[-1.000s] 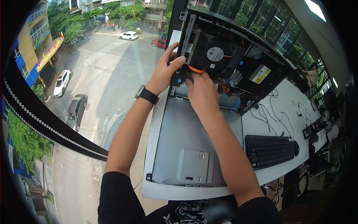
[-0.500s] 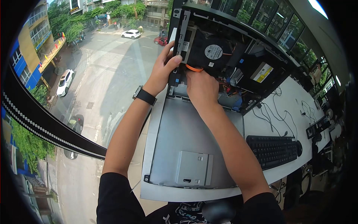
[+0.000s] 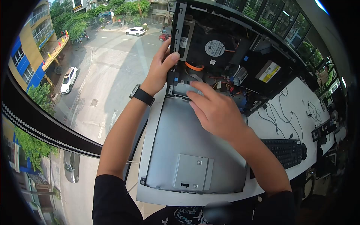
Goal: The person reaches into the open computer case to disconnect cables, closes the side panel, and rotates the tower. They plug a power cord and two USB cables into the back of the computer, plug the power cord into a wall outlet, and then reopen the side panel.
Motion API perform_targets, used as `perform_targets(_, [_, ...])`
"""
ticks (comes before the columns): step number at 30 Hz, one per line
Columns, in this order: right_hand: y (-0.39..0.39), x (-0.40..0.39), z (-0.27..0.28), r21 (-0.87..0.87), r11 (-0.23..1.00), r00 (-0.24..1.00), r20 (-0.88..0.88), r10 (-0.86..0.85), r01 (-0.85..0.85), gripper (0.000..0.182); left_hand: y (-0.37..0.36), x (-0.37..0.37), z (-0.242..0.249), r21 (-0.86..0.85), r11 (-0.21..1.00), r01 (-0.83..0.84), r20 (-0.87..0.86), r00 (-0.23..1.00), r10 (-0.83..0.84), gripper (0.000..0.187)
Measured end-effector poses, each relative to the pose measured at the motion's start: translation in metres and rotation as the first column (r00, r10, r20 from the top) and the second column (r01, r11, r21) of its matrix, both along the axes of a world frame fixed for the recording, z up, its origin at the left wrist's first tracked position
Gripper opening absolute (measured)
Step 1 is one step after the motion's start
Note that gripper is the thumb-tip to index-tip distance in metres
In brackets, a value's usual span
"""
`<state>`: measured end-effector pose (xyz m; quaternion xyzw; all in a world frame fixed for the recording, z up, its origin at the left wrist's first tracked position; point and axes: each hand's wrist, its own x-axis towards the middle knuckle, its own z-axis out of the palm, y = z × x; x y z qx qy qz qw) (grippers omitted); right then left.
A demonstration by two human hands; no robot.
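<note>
An opened black computer case stands at the far end of the white desk, its grey side panel lying flat toward me. Inside are a black fan with a round white label, an orange clip below it, and coloured wires. My left hand grips the case's left metal edge, thumb on the frame; a black watch is on that wrist. My right hand hovers over the far part of the grey panel, fingers apart, holding nothing.
A black keyboard with a mouse beside it lies on the white desk at right, with thin cables trailing across it. A window on the left looks far down onto a street with cars. A small grey bracket sits on the panel's near end.
My right hand has pulled back out of the case, away from the orange clip, and now hovers open over the grey panel. My left hand still holds the case edge.
</note>
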<state>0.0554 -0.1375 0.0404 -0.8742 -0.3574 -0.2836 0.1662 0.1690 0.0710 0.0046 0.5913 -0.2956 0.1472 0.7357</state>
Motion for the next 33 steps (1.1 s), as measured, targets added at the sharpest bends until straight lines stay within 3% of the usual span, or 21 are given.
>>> perform_targets(2, [-0.033, -0.020, 0.017, -0.116, 0.958, 0.955, 0.114, 0.274, -0.261, 0.016, -0.006, -0.004, 0.004, -0.017, 0.999, -0.039, 0.041, 0.998, 0.040, 0.073])
perform_targets(4, [-0.077, -0.042, 0.036, -0.186, 0.954, 0.958, 0.118, 0.260, -0.236, 0.016, 0.000, 0.002, -0.006, 0.056, 0.995, -0.082, 0.019, 0.997, 0.081, 0.068])
perform_targets(8, [-0.183, -0.069, 0.071, -0.151, 0.988, 0.939, 0.343, 0.036, 0.017, 0.020, 0.012, 0.004, -0.016, 0.081, 0.993, -0.081, -0.095, 0.992, 0.089, 0.074])
perform_targets(10, [-0.248, -0.067, 0.075, -0.035, 0.992, 0.950, 0.293, -0.110, 0.125, 0.022, 0.006, -0.003, -0.011, 0.064, 0.987, -0.145, -0.136, 0.979, 0.152, 0.075])
perform_targets(12, [-0.294, -0.041, 0.068, 0.142, 0.979, 0.959, 0.222, -0.174, 0.145, 0.027, 0.018, -0.001, -0.013, 0.160, 0.959, -0.232, -0.151, 0.955, 0.256, 0.077])
perform_targets(13, [-0.308, -0.022, 0.064, 0.199, 0.969, 0.964, 0.192, -0.183, 0.144, 0.029, 0.019, -0.004, -0.011, 0.221, 0.923, -0.315, -0.141, 0.926, 0.350, 0.079])
perform_targets(14, [-0.316, -0.001, 0.059, 0.247, 0.961, 0.972, 0.170, -0.165, 0.121, 0.032, 0.027, -0.009, -0.010, 0.351, 0.820, -0.451, -0.020, 0.873, 0.488, 0.076])
perform_targets(15, [-0.320, 0.021, 0.056, 0.257, 0.963, 0.979, 0.159, -0.130, 0.087, 0.038, 0.012, -0.020, 0.001, 0.335, 0.714, -0.615, 0.261, 0.788, 0.557, 0.058])
perform_targets(17, [-0.308, 0.057, 0.060, 0.336, 0.941, 0.993, 0.119, 0.000, -0.041, 0.049, -0.004, -0.053, 0.018, 0.295, 0.486, -0.822, 0.418, 0.569, 0.708, 0.038])
perform_targets(19, [-0.289, 0.093, 0.065, 0.418, 0.897, 0.989, 0.092, 0.117, -0.145, 0.054, -0.015, -0.091, 0.029, 0.323, 0.410, -0.853, 0.471, 0.521, 0.712, 0.030])
perform_targets(20, [-0.282, 0.117, 0.061, 0.574, 0.722, 0.909, 0.107, 0.402, -0.387, 0.057, -0.030, -0.109, 0.036, 0.430, 0.407, -0.806, 0.451, 0.582, 0.677, 0.023])
perform_targets(21, [-0.275, 0.129, 0.059, 0.699, 0.458, 0.749, 0.170, 0.640, -0.550, 0.061, -0.052, -0.123, 0.041, 0.577, 0.303, -0.758, 0.443, 0.602, 0.664, 0.017])
perform_targets(22, [-0.267, 0.127, 0.064, 0.706, 0.441, 0.739, 0.174, 0.651, -0.554, 0.061, -0.071, -0.132, 0.046, 0.701, 0.236, -0.673, 0.392, 0.640, 0.661, 0.018])
perform_targets(23, [-0.256, 0.121, 0.078, 0.779, 0.325, 0.567, 0.047, 0.822, -0.536, 0.071, -0.086, -0.138, 0.050, 0.804, 0.168, -0.571, 0.335, 0.668, 0.665, 0.020])
perform_targets(24, [-0.238, 0.111, 0.094, 0.846, 0.224, 0.339, -0.055, 0.939, -0.484, 0.083, -0.094, -0.137, 0.047, 0.804, 0.153, -0.575, 0.339, 0.655, 0.675, 0.020])
perform_targets(25, [-0.209, 0.064, 0.102, 0.804, 0.541, 0.747, -0.197, 0.636, -0.249, 0.088, -0.097, -0.131, 0.043, 0.819, 0.144, -0.555, 0.293, 0.621, 0.727, 0.024])
perform_targets(27, [-0.213, 0.078, 0.099, 0.794, 0.509, 0.736, -0.119, 0.667, -0.333, 0.074, -0.109, -0.117, 0.044, 0.829, 0.124, -0.545, 0.256, 0.567, 0.783, 0.030])
perform_targets(28, [-0.212, 0.091, 0.093, 0.794, 0.499, 0.724, -0.112, 0.680, -0.347, 0.074, -0.117, -0.110, 0.048, 0.849, 0.051, -0.526, 0.255, 0.493, 0.832, 0.033])
perform_targets(30, [-0.207, 0.115, 0.079, 0.758, 0.279, 0.559, 0.134, 0.819, -0.590, 0.062, -0.112, -0.096, 0.050, 0.862, -0.029, -0.507, 0.259, 0.390, 0.884, 0.036])
perform_targets(32, [-0.210, 0.111, 0.081, 0.788, 0.268, 0.546, 0.101, 0.832, -0.554, 0.057, -0.095, -0.076, 0.034, 0.787, -0.188, -0.588, 0.443, 0.326, 0.835, 0.035])
perform_targets(33, [-0.211, 0.109, 0.082, 0.820, 0.268, 0.549, 0.066, 0.833, -0.506, 0.053, -0.103, -0.076, 0.038, 0.781, -0.193, -0.594, 0.446, 0.315, 0.838, 0.035])
